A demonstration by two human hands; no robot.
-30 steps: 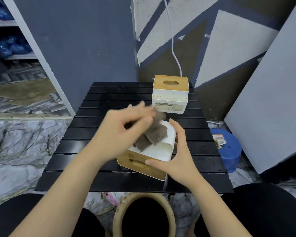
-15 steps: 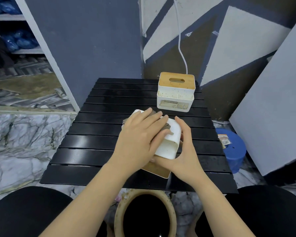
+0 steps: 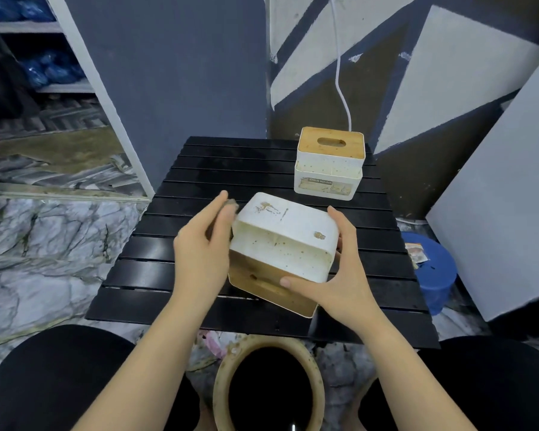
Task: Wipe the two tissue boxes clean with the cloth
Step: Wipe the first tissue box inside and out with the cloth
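The near tissue box, white and stained with brown specks, lies tipped on the black slatted table with its wooden lid facing me. My right hand grips its right side, thumb across the front lower edge. My left hand is at the box's left side and holds the grey-brown cloth against it; only a corner of the cloth shows past my fingers. The second tissue box, white with a slotted wooden lid and a torn label, stands upright at the table's far right.
A brown-rimmed pot with a dark opening sits below the table's near edge, between my knees. A blue bucket stands on the floor to the right, beside a leaning grey board. A white cable hangs behind the far box.
My left hand slid the cloth off the box's top face to its left side, uncovering the stained top. The right hand kept its hold on the box.
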